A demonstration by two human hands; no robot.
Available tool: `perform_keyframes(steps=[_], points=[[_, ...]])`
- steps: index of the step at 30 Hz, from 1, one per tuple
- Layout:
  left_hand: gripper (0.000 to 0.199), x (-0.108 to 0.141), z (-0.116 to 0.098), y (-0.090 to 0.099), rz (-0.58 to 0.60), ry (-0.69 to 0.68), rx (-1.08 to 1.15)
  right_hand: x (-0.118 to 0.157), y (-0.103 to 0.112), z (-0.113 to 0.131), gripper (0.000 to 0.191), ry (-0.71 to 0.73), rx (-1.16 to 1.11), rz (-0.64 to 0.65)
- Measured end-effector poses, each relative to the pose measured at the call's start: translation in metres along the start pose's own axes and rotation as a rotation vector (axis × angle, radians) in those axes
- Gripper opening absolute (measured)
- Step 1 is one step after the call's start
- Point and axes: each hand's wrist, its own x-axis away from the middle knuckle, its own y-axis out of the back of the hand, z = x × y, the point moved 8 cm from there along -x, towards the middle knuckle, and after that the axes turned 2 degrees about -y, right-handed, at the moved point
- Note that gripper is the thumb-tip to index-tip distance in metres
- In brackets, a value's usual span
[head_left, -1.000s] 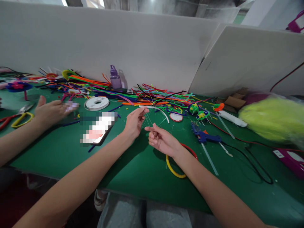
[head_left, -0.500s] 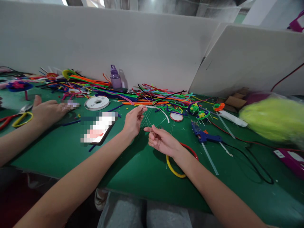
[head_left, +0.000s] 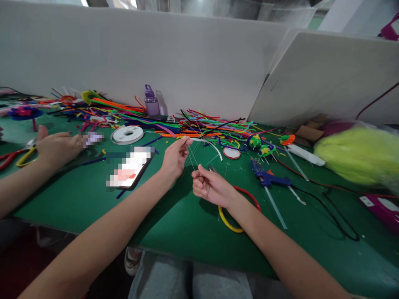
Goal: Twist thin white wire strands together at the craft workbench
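Observation:
My left hand point(head_left: 176, 160) is closed in a pinch on the end of a narrow white ribbon point(head_left: 215, 146), which curves away to the right. Several fine, pale threads point(head_left: 193, 154) run between and around my fingers. Lower and to the right, my right hand point(head_left: 207, 185) has its fingers curled in, with thumb and forefinger pinching what looks like one of the threads. Scissors point(head_left: 230, 226) with red and yellow handles lie on the table beneath my right wrist, partly hidden by it.
Pipe cleaners point(head_left: 199, 124) are heaped at the back, beside a purple bottle point(head_left: 151, 101). A ribbon spool point(head_left: 114, 136) and phone point(head_left: 140, 164) lie left. To the right are a blue glue gun point(head_left: 269, 180) with its cable and a yellow-green bag point(head_left: 352, 158). Another person's hand point(head_left: 59, 145) is at far left.
My right forefinger, stretched out before, has curled in against the thumb. My left hand stays almost still. The other person's hand has shifted slightly left.

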Motion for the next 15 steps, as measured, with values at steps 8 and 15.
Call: perform_keyframes(steps=[8,15], points=[[0.008,-0.0007,0.0001,0.0029,-0.017,-0.021,-0.006,-0.0015,-0.0013,0.0025,0.031,0.024,-0.017,0.026],[0.009,0.0004,-0.0031,0.0023,-0.011,-0.041,-0.028,-0.0018,-0.0018,0.0042,0.028,0.044,-0.042,0.033]])
